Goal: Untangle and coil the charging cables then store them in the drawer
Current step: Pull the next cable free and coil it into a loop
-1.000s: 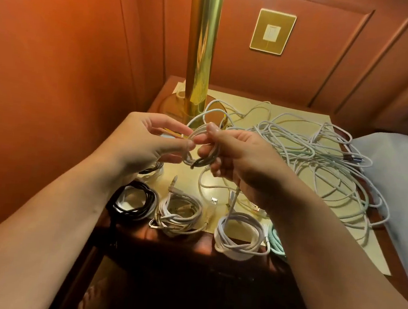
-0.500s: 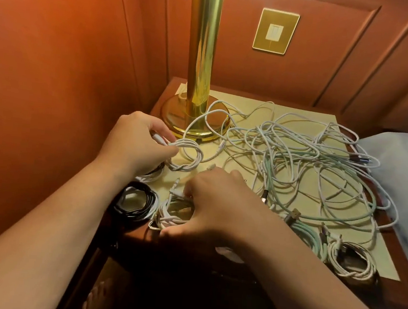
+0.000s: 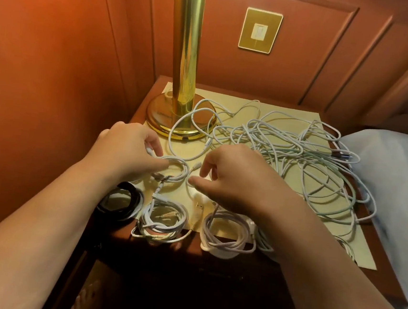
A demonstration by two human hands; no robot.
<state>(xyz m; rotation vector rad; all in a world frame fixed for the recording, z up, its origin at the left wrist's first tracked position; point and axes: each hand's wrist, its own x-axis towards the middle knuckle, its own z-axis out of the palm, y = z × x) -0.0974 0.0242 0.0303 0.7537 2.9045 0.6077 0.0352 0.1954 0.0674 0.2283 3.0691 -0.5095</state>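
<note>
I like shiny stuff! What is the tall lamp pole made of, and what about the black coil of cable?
The lamp pole looks like polished brass or brass-plated metal: golden, with mirror-like streaks of reflection. The black coil seems to have a smooth rubbery or plastic jacket, since it shows a soft sheen and bends in loops; which one I cannot tell.

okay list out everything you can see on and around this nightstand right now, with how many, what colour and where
lamp: one, brass, back left of the nightstand
paper mat: one, pale yellow, covering the top
tangled cables: one heap, white and pale green, right half; count unclear
black coil: one, front left edge
white coil: one, front edge, beside the black one
lilac coil: one, front centre
small white coil: one, under the left hand
wall plate: one, gold, on the panelling
bedding: pale blue, right
left hand: on the small coil
right hand: fingers bent, over the mat
</note>
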